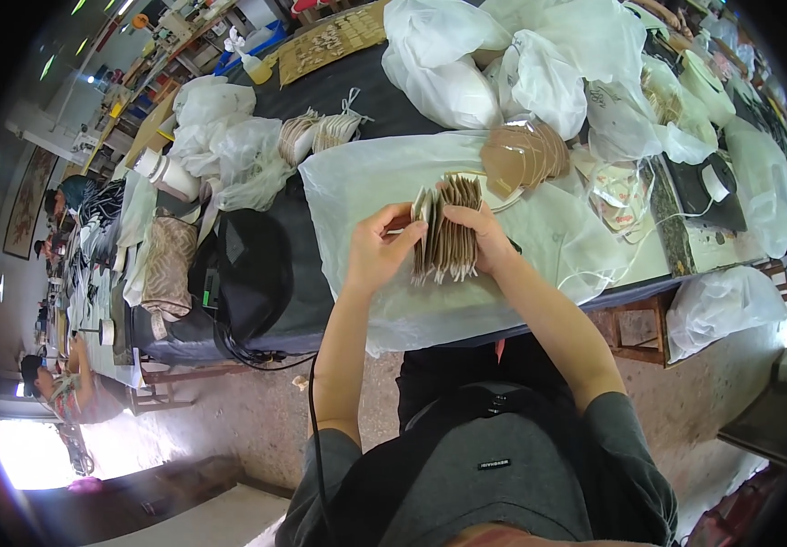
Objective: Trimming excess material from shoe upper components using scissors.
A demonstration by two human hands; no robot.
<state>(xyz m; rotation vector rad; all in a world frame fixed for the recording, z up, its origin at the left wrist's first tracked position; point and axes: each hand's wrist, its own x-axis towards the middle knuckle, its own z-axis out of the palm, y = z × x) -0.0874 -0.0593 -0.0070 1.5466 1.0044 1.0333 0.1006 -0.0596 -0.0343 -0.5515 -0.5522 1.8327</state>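
Observation:
Above the table, a thick bundle of thin brown cut pieces (453, 242) stands on edge between my two hands, its pale lower ends fanned slightly apart. At its left end, my left hand (380, 244) pinches a few pieces between thumb and fingers. Across the other side my right hand (492, 239) wraps the bundle, with the thumb lying over the upper part. Beneath both hands spreads a translucent plastic sheet (343, 196). Just beyond the right hand lies a stack of rounded tan pieces (525, 153).
Stuffed white plastic bags (452, 68) crowd the table's far side. On the left are a black bag (252, 260), a patterned fabric roll (169, 266) and tied bundles of pieces (320, 133). A white cord (635, 251) trails at right. Another person (70, 387) sits at far left.

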